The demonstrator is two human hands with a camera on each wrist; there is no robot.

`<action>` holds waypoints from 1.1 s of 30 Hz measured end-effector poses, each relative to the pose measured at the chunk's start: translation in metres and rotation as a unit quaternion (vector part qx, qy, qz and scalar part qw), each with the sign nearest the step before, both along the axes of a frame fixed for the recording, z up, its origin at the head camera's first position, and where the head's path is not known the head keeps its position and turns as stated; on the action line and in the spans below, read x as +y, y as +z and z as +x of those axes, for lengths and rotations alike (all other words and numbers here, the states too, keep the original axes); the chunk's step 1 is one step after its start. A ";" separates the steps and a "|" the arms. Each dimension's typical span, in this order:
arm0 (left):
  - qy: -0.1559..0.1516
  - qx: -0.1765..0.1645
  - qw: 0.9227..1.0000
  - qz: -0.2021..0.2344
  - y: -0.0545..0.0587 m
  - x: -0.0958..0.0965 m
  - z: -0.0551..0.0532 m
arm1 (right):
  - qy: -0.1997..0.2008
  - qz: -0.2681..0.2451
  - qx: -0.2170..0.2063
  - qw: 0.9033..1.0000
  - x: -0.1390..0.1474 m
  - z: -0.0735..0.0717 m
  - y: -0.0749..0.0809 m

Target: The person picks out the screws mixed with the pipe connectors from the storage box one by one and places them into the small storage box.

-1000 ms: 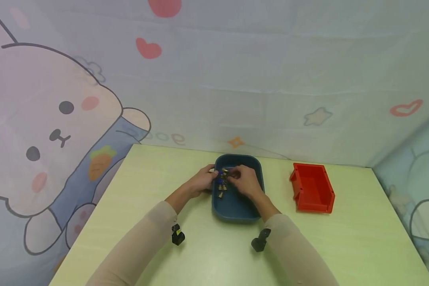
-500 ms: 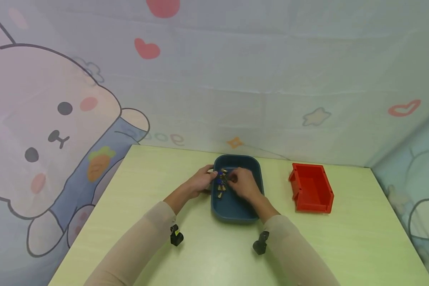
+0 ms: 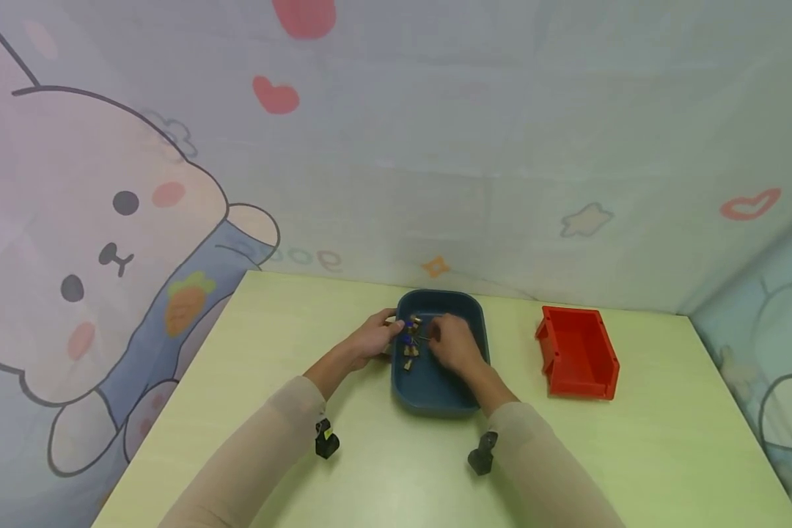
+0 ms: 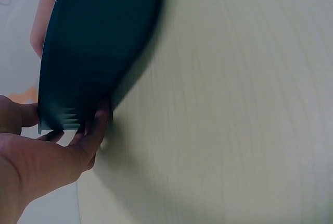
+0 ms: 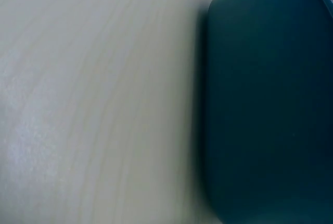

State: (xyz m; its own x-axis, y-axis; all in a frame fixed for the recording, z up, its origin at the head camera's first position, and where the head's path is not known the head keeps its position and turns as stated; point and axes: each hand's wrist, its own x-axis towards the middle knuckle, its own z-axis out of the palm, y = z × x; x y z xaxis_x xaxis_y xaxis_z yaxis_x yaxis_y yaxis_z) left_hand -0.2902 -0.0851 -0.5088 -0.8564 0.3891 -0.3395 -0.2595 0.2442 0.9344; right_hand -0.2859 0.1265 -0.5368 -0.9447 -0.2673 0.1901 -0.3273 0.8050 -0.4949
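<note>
A dark blue-green plastic tub [image 3: 435,392] sits in front of me. My left hand [image 3: 372,337] grips its left side, thumb over the rim and fingers against the outer wall, as the left wrist view shows along the tub's end [image 4: 99,41]. Several small brass-coloured pieces [image 3: 411,352], some with blue parts, lie in a cluster along the tub's left side. Inside the tub, my right hand [image 3: 455,345] has curled fingers and pinches a slim metal piece [image 3: 424,338] just right of the cluster. In the right wrist view, the tub's outer wall [image 5: 270,104] hides most of this hand.
To the right of the tub stands a red open-front bin [image 3: 577,352]. A pale wooden table [image 3: 666,440] carries both containers. Behind it hangs a printed cloth [image 3: 396,147] with a cartoon bear.
My right hand has drawn slightly right and nearer to me from the brass cluster, and the slim metal piece now shows at its fingertips. My left hand keeps its grip on the tub.
</note>
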 end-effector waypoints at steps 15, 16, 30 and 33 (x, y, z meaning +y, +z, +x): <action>-0.006 0.010 1.000 0.003 0.001 -0.001 0.003 | -0.003 0.019 -0.008 1.000 -0.002 0.000 -0.002; -0.006 0.010 1.000 0.003 0.001 -0.001 0.003 | -0.004 0.019 -0.010 1.000 -0.002 0.000 -0.002; -0.004 0.009 1.000 0.014 -0.002 0.000 0.001 | -0.013 -0.009 -0.007 1.000 0.000 0.001 -0.001; -0.004 0.013 1.000 0.014 -0.001 -0.001 0.002 | -0.019 -0.016 -0.013 1.000 -0.001 0.000 -0.001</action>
